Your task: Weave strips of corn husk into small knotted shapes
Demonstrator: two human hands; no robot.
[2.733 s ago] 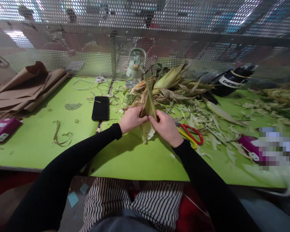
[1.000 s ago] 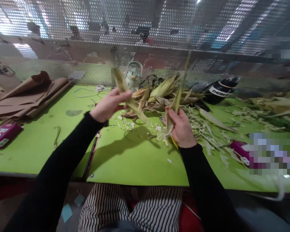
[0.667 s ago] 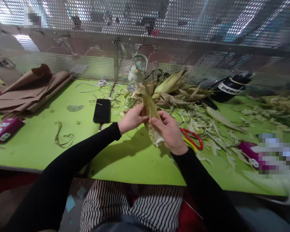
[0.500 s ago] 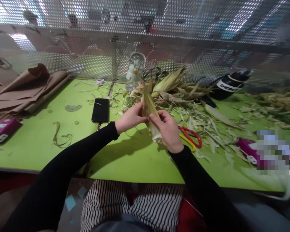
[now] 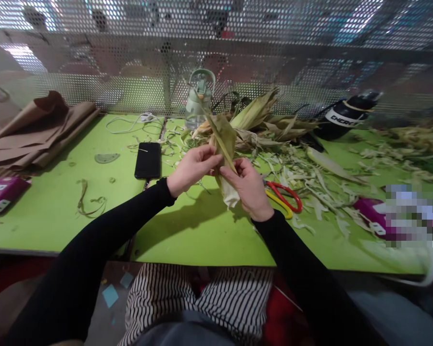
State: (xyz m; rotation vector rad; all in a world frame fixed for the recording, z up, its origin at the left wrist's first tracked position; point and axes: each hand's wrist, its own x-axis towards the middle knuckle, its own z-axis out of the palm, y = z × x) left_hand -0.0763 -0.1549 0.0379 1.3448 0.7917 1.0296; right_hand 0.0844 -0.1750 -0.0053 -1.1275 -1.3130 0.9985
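Head view looks down on both hands meeting over a bright green tabletop (image 5: 57, 211). The left hand (image 5: 191, 168) and right hand (image 5: 248, 187) are each pinched onto one dry green-tan corn husk (image 5: 223, 139). It is held off the tabletop between them, its pointed tip toward 12 o'clock and its pale blunt end toward 6 o'clock, under the right palm. At 9 o'clock from the left hand lies a flat black phone (image 5: 148, 160). Red-and-yellow-handled scissors (image 5: 285, 197) lie just beside the right hand at 3 o'clock. A heap of loose corn husks (image 5: 263, 120) sits near at 1 o'clock, with pale scraps strewn to its right. A pale green water bottle (image 5: 199, 96) stands at 12 o'clock against a perforated metal screen (image 5: 94, 72). Folded brown paper (image 5: 39, 134) lies well apart at 10 o'clock.
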